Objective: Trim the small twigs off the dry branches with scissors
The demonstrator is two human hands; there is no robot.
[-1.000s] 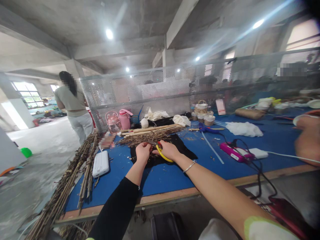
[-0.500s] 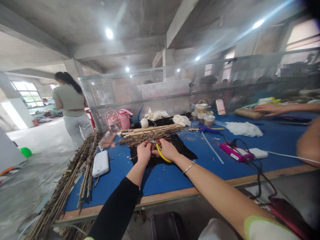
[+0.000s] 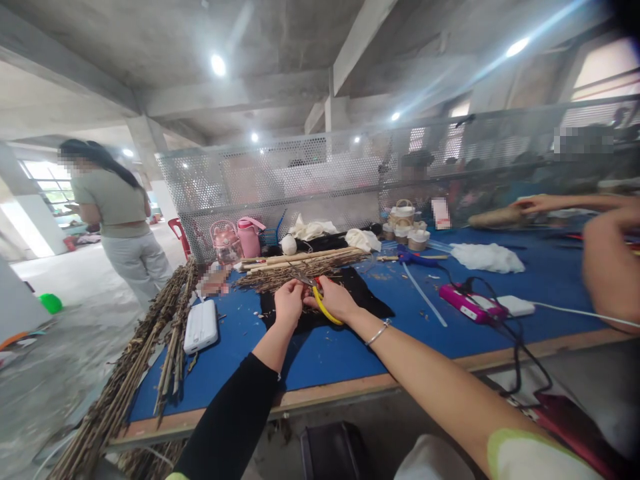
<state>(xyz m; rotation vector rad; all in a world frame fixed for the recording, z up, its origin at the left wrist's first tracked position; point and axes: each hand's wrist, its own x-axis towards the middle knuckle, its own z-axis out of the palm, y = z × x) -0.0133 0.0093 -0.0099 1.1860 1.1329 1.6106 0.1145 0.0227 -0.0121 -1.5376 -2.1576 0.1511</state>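
Near the middle of the table, my right hand [image 3: 334,300] is closed around pliers [image 3: 320,303] with yellow and red handles. Their slim metal jaws point forward and left, and the tips look parted. My left hand [image 3: 289,303] is close beside, its fingers pinched together under the jaws. Whatever it holds is too small and hidden to make out. Both hands are over a black cloth [image 3: 367,300] strewn with plant bits. Just beyond them lies a bundle of thin twigs [image 3: 270,279], with smooth pale sticks [image 3: 310,259] behind it.
Long dry stalks [image 3: 145,340] hang over the left table edge beside a white power bank [image 3: 201,327]. A blue glue gun [image 3: 417,259], a magenta power strip [image 3: 473,305] and cables lie right. A mesh screen [image 3: 270,180] stands behind. A co-worker's arm [image 3: 580,202] reaches in at right.
The plier jaws have parted more, while my hands stay almost in place. A person at the left has moved further left. The co-worker's arm at the right has lifted and shifted.
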